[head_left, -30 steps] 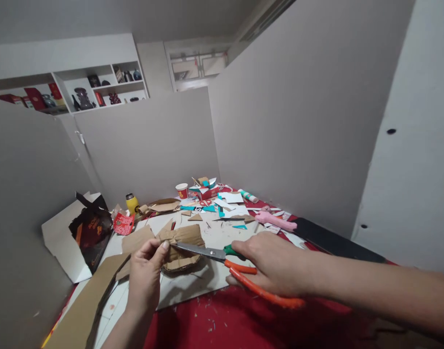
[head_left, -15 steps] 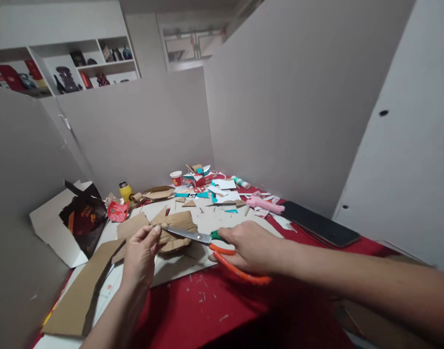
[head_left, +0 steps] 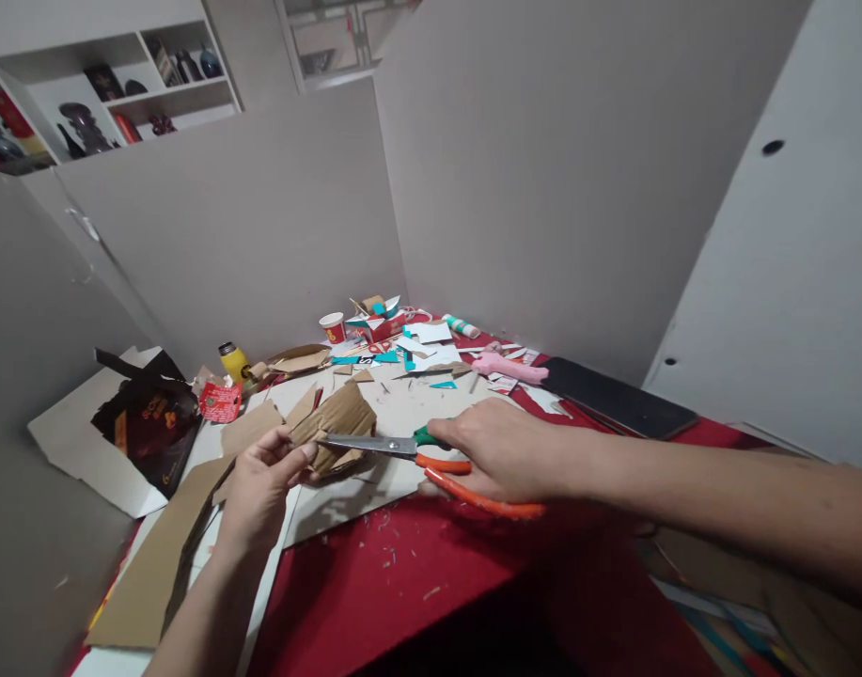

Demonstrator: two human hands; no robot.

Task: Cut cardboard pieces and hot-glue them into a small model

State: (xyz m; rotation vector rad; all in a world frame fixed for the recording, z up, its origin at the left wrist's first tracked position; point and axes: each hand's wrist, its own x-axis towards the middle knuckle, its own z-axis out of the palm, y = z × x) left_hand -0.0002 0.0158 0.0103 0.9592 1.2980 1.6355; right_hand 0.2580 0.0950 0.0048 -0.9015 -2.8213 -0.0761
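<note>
Left hand (head_left: 265, 475): thumb and fingers clamped on the left edge of the cardboard piece (head_left: 344, 414).
Right hand (head_left: 497, 449): clamped on the green and orange handles of the scissors (head_left: 384, 445).
Scissors: left of the right hand, tip just beside the left thumb.
Cardboard piece: right of the left hand, partly behind the blades, over the counter (head_left: 374, 592).
Paper cup (head_left: 333, 328): far side, well apart from both hands.
</note>
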